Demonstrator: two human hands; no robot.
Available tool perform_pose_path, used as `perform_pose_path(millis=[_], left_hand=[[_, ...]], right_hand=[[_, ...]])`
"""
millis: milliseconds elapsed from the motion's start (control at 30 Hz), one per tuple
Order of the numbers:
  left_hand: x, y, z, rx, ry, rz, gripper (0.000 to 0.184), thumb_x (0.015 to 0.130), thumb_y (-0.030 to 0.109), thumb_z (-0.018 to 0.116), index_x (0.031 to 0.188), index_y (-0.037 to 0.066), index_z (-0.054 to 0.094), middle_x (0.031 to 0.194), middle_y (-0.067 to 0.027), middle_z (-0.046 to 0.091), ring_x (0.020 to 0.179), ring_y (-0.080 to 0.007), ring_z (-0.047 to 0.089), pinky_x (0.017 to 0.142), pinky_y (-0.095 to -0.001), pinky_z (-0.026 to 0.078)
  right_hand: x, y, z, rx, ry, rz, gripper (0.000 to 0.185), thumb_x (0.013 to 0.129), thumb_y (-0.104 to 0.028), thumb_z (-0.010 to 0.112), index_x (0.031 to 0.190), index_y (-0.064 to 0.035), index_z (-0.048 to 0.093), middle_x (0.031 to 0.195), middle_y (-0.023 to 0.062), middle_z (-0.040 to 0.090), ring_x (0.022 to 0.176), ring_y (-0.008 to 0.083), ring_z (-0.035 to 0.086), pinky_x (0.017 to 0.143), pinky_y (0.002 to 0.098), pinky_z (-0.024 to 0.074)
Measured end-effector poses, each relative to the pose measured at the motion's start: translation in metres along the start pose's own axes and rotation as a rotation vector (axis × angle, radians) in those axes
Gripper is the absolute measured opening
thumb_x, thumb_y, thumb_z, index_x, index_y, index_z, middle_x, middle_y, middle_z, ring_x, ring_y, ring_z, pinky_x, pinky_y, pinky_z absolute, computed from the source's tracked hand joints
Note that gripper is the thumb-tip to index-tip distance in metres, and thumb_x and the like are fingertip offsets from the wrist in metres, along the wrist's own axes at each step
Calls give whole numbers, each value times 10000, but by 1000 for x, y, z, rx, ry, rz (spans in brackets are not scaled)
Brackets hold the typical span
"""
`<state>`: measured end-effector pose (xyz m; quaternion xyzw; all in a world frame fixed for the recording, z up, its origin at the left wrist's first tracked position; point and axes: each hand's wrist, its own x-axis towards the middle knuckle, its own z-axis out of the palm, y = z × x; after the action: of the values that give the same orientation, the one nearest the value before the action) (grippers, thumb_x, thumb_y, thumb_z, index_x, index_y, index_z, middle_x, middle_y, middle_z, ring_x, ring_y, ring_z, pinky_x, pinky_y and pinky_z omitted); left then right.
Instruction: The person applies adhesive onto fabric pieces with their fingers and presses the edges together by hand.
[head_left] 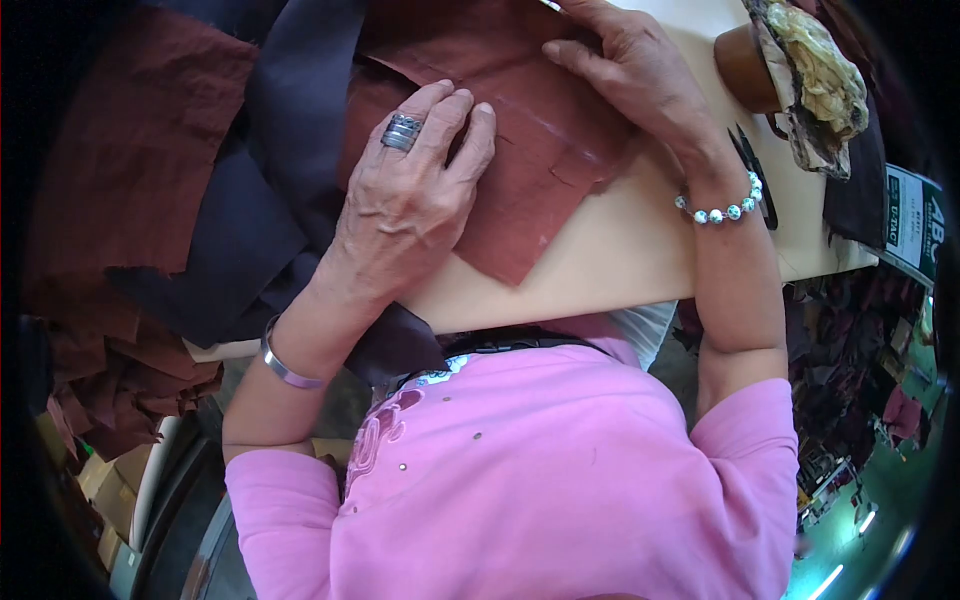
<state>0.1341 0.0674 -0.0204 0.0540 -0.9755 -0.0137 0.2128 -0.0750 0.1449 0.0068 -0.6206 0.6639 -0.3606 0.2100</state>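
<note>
My left hand (415, 185) lies palm down on a reddish-brown sheet (530, 190) that looks like thin leather. Its fingers are stretched out, slightly apart, with nothing in them. My right hand (645, 80) rests over the upper right part of the same sheet, thumb apart from the fingers. The frame's top edge cuts off some of those fingertips. Creases and a small tear or flap mark the sheet's right side, and its lower corner points toward me. Beneath it is a cream tabletop (600, 265).
Dark sheets (300, 90) and a larger brown sheet (130, 140) are heaped at left, overhanging the edge. At right are a black pen-like tool (755, 180), a brown container (745, 68) and a crumpled yellowish lump (815, 75). Scraps (840, 340) lie below, right.
</note>
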Motion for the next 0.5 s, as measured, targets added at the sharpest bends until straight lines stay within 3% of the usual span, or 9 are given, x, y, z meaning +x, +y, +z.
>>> perform_pose_path(millis=[133,167,233,300,367,467,500], left_hand=[[-3,0,-1,-85,-39,-41,542,687,-17,612,1212,112,582,1183,-142,512,1132,-331,497,938,-393,447],[-3,0,-2,-90,-44,-52,548,689,-16,610,1220,118,579,1189,-142,507,1137,-331,493,944,-395,442],[-2,3,-2,-101,-55,-71,561,695,-15,605,1235,129,572,1200,-143,496,1146,-332,486,954,-400,431],[-2,4,-2,-98,-58,-70,560,692,-15,605,1232,129,572,1199,-140,498,1147,-329,486,961,-402,425],[-2,2,-2,-78,-44,-52,514,701,18,598,1206,109,579,1174,-148,510,1140,-328,493,953,-408,426],[-1,2,-1,-42,-15,-17,430,718,87,585,1148,71,594,1123,-166,535,1119,-327,511,927,-418,436],[0,2,0,-37,-12,-13,425,717,90,586,1141,71,596,1120,-165,537,1114,-325,514,924,-418,438]], right_hand=[[-3,-6,-10,-174,-68,-156,824,740,-252,735,1415,-74,298,1371,229,414,1255,338,427,1050,378,335],[-10,-6,-8,-326,-69,-196,958,688,-382,764,1432,-69,248,1370,243,397,1243,376,412,1045,405,325],[-11,-9,-6,-468,-88,-184,886,727,-319,738,1431,-82,254,1289,257,461,1161,384,476,998,405,370],[-13,-13,-6,-538,-153,-117,840,735,-234,719,1431,-114,265,1268,213,489,1138,357,500,985,402,389],[-19,-21,-6,-536,-265,3,840,712,-127,708,1434,-167,281,1305,111,482,1174,293,484,1005,397,381],[-35,-23,-10,-565,-251,-86,1026,595,-212,761,1457,-225,206,1300,139,458,1145,369,457,985,444,370],[-37,-29,-14,-535,-315,-6,1020,584,-188,758,1454,-208,225,1333,132,431,1180,366,436,993,438,365]])
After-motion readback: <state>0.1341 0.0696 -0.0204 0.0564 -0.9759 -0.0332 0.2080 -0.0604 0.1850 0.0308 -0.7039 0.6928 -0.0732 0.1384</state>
